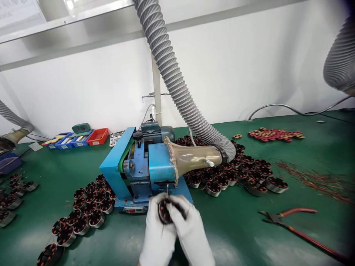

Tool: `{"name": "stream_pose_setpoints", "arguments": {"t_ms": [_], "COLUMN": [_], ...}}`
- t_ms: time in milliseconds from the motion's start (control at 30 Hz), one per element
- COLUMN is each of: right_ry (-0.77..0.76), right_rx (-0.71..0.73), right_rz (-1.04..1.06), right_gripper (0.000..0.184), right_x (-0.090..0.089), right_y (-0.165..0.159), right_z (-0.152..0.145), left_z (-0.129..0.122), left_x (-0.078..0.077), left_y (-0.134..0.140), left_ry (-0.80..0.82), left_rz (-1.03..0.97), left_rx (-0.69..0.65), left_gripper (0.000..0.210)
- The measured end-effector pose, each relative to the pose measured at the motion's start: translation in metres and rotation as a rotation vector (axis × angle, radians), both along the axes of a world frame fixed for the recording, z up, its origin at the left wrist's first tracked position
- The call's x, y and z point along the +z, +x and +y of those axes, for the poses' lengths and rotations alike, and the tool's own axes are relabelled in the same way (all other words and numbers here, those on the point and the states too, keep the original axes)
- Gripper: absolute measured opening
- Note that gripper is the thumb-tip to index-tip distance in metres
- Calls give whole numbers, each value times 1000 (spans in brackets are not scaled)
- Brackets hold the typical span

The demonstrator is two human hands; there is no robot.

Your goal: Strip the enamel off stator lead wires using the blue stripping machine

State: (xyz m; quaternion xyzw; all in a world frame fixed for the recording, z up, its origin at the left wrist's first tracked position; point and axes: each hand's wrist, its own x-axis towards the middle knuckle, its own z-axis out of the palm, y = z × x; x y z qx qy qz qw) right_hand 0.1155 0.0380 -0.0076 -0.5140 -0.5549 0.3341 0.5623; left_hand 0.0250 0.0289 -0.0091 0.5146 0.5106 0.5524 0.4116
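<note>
Both my hands wear white gloves and meet in front of a blue bench machine (pixel 162 160). My left hand (pixel 158 225) is closed round a motor stator (pixel 164 212), a dark ring with copper windings. My right hand (pixel 185 218) grips the same stator from the other side, its fingers over the top; part of the ring is hidden by them. A thin copper wire end (pixel 168 189) stands up from the stator toward the slot in the machine's blue housing. The wire's tip is too small to place exactly.
Stators (pixel 90 203) stand in rows at left, and more (pixel 213 186) crowd behind the machine at right. A grey hose (pixel 177 74) joins its funnel (pixel 194 159). Red-handled cutters (pixel 274 218), wire scraps (pixel 313 179) and pink-and-tan rings (pixel 274 135) lie at right. Small bins (pixel 97 136) stand at back left.
</note>
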Motion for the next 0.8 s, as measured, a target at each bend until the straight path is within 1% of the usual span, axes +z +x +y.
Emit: {"name": "stream_pose_setpoints", "arguments": {"t_ms": [67,100,167,200,233,300,367,400,433,467,533,600,633,667,733,800], "right_ry": [91,107,83,39,-21,-157,-281,-326,-357,-376,-367,-346,-348,-361,-371,-309], "right_rx": [61,70,82,89,102,111,87,94,130,174,228,211,194,189,177,93], "right_rz": [-68,-121,-174,-144,-64,229,557,669,731,744,697,688,720,779,964,1123], "right_gripper": [19,17,14,18,24,33,33,30,27,26,29,24,21,19,20,21], "right_x": [-1,0,4,7,11,19,27,30,32,34,36,36,36,36,35,33], "right_y": [7,11,19,22,25,27,26,24,21,17,8,2,1,2,8,15], "right_z": [-16,-22,-30,-31,-30,-28,-26,-26,-27,-28,-29,-27,-24,-20,-11,-4], "left_z": [-15,-21,-30,-33,-35,-37,-39,-40,-41,-42,-45,-47,-49,-51,-53,-53], "left_x": [-4,-6,-8,-8,-7,-6,-3,-2,-1,1,4,7,8,8,6,2], "left_y": [-8,-11,-14,-15,-14,-13,-13,-13,-13,-13,-12,-11,-10,-10,-10,-11], "left_ry": [60,84,133,165,206,263,238,199,161,136,146,204,231,246,242,209], "left_rz": [62,78,115,147,190,272,297,284,263,241,199,174,173,180,210,243], "left_rx": [-4,5,18,15,13,26,54,51,26,-11,-86,-113,-108,-100,-76,-17], "left_gripper": [45,47,46,43,41,41,47,50,53,55,53,50,50,51,51,49]}}
